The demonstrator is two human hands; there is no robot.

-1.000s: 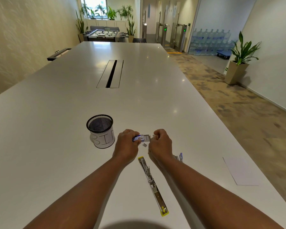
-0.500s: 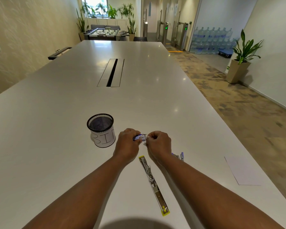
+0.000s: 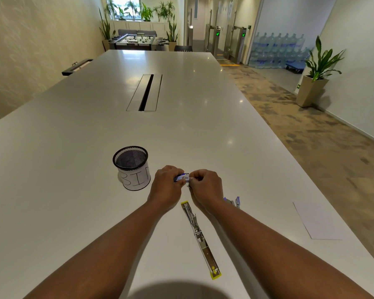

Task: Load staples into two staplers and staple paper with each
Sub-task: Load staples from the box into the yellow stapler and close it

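From the head camera, the person leans over the near end of a long white table (image 3: 73, 169), both bare forearms reaching forward along it. The left hand (image 3: 165, 186) and the right hand (image 3: 206, 187) meet knuckle to knuckle above the surface, a little way in from the near edge. Between them sits a small blue and white staple box (image 3: 181, 177); the left hand's fingers are curled round it, pinching it from the left, while the right hand's fingers are bent tight at its right end, pinching something there too small to make out.

Just nearer than the hands, a yellow-tipped stapler (image 3: 200, 239) lies opened out flat and long on the table, its metal rail facing up, one end close under the right wrist and the other pointing toward the near edge. A second stapler (image 3: 235, 201), with blue parts, peeks out from behind the right forearm, mostly hidden by it. Well off toward the right edge lies a sheet of white paper (image 3: 317, 221), flat, apart from everything else.

Just left of the left hand stands a black mesh cup (image 3: 131, 167) wrapped in a white label that reads BIN, upright. Farther along the table's middle a dark cable slot (image 3: 146, 92) is set into the top
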